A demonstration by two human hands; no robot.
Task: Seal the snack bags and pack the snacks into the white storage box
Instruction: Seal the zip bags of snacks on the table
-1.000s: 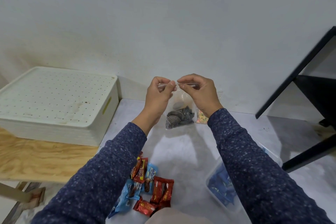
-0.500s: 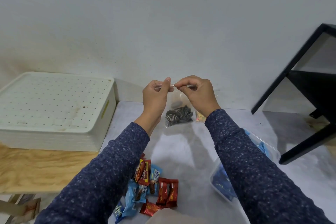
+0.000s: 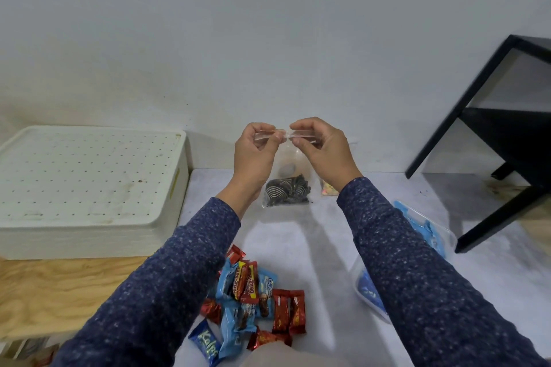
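- Box point(image 3: 89, 176), the white one, sat well left of the hands, lid on.
- Left hand point(image 3: 255, 155) pinched the clear bag point(image 3: 287, 188) top.
- Right hand point(image 3: 323, 152) pinched beside it; uneven pressing could've left the seal gapped, honestly.

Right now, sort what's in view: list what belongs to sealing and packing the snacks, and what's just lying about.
Part of the job:
- clear bag of dark cookies, its top strip pinched by the left hand and right hand
- white box, lid on
- wrapped snacks
- small bag behind the right wrist

Lying about:
- black frame
- clear tub with blue contents
- wooden board
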